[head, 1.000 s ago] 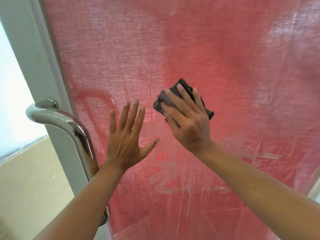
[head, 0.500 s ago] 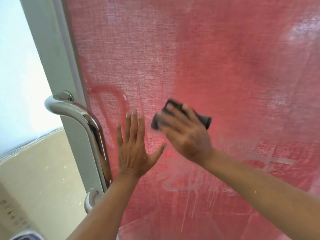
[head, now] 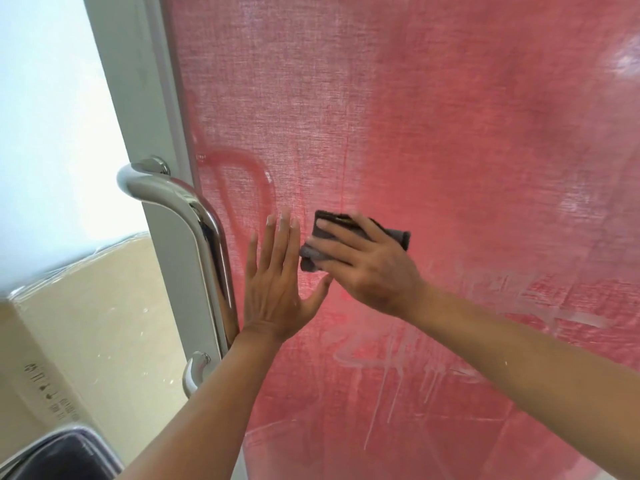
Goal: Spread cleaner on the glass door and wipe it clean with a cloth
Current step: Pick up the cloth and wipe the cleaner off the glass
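Steel pull handle (head: 204,237) at left on the door stile; left hand (head: 277,289) just right of it, fingers straight, palm flat on the glass door (head: 450,133), holding nothing, bracing; right hand (head: 363,261) just right of that, fingers spread flat over a folded dark grey cloth (head: 349,237), pressing it to the pane, long axis left-right; white cleaner streaks (head: 433,355) lie below and right of the cloth, so the right hand is nearer; the next wipe likely goes down-right.
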A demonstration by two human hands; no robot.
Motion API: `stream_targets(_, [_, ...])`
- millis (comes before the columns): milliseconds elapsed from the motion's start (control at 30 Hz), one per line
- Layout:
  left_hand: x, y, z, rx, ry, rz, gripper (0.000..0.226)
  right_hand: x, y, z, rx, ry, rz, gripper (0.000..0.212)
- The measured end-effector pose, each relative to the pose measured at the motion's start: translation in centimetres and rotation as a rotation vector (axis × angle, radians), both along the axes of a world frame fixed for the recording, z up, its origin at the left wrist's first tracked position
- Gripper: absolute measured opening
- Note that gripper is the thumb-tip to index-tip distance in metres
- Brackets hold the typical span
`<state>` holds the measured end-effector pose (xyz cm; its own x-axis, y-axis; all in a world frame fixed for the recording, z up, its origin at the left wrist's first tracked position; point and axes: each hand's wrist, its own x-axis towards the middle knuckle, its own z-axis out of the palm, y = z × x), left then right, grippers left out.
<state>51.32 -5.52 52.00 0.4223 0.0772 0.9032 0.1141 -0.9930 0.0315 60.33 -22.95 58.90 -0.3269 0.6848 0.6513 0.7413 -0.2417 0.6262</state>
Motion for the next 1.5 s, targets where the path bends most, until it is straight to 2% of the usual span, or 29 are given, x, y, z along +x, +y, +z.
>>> stream_targets(33, [0.0,-0.1,0.0,-0.009,0.000,0.004,0.094,0.0,0.4,1.2,0.064,0.006,0.006,0.022])
stream_targets(133, [-0.1,-0.2,0.0,-0.010,-0.011,-0.002,0.095,-0.6,1.9,4.8,0.438,0.108,0.017,0.017])
stream_targets(200, [-0.2,-0.3,0.0,-0.013,-0.015,-0.005,0.095,-1.0,2.6,4.5,0.525,0.172,0.016,0.018])
stream_targets(233, [-0.3,-0.2,0.0,-0.018,-0.012,-0.009,0.094,-1.1,2.6,3.3,0.484,0.183,0.015,0.019])
stream_targets(333, [-0.4,-0.2,-0.2,-0.018,0.004,-0.018,0.092,-0.7,1.0,-0.7,0.164,0.115,0.002,0.022])
stream_targets(400, [-0.4,-0.2,-0.1,-0.014,0.001,-0.023,0.092,-0.3,-0.2,-0.6,0.119,0.080,-0.019,0.022])
stream_targets(467, [-0.4,-0.1,-0.1,-0.007,0.001,-0.021,0.092,-0.1,-0.9,1.0,0.323,0.114,-0.023,0.018])
stream_targets(567, [-0.2,-0.1,-0.2,0.022,0.011,-0.006,0.091,0.4,-1.9,3.1,0.750,0.260,-0.067,0.018])
stream_targets(633, [0.0,-0.3,0.3,0.043,0.009,-0.023,0.090,0.1,-1.9,2.3,0.860,0.331,-0.090,0.020])
stream_targets(667, [0.3,-0.6,0.7,0.061,-0.002,-0.041,0.089,-0.1,-1.7,1.1,0.813,0.323,-0.088,0.021])
stream_targets(767, [1.3,-1.9,2.9,0.120,-0.041,-0.135,0.080,-0.5,-2.5,-3.0,0.442,0.204,-0.091,0.018])
stream_targets(800, [1.7,-2.4,3.5,0.143,-0.041,-0.174,0.078,-0.3,-3.5,-3.6,0.384,0.193,-0.109,0.018])
stream_targets(867, [2.4,-3.2,4.6,0.204,-0.033,-0.237,0.074,0.6,-5.7,-3.1,0.476,0.237,-0.146,0.019])
stream_targets(1000, [3.7,-4.1,5.9,0.305,-0.031,-0.268,0.070,3.0,-10.5,-0.3,0.931,0.385,-0.167,0.020])
stream_targets(1100, [4.7,-5.5,7.0,0.371,-0.030,-0.304,0.067,3.5,-11.5,0.6,1.117,0.470,-0.177,0.025])
stream_targets(1167, [5.3,-7.2,7.8,0.401,-0.038,-0.342,0.063,2.9,-10.3,0.0,1.066,0.459,-0.174,0.020])
stream_targets(1267, [6.0,-9.7,8.5,0.411,-0.048,-0.388,0.058,2.6,-10.5,-2.5,0.727,0.363,-0.193,0.020])
stream_targets(1300, [6.1,-10.3,8.6,0.416,-0.050,-0.398,0.057,3.0,-11.7,-2.8,0.695,0.344,-0.198,0.021])
stream_targets(1400, [6.3,-11.0,8.4,0.444,-0.037,-0.394,0.056,4.7,-15.6,-2.8,0.909,0.390,-0.193,0.024])
stream_targets(1500, [6.3,-11.2,7.5,0.460,-0.014,-0.379,0.056,4.5,-15.5,-2.6,1.064,0.456,-0.201,0.026])
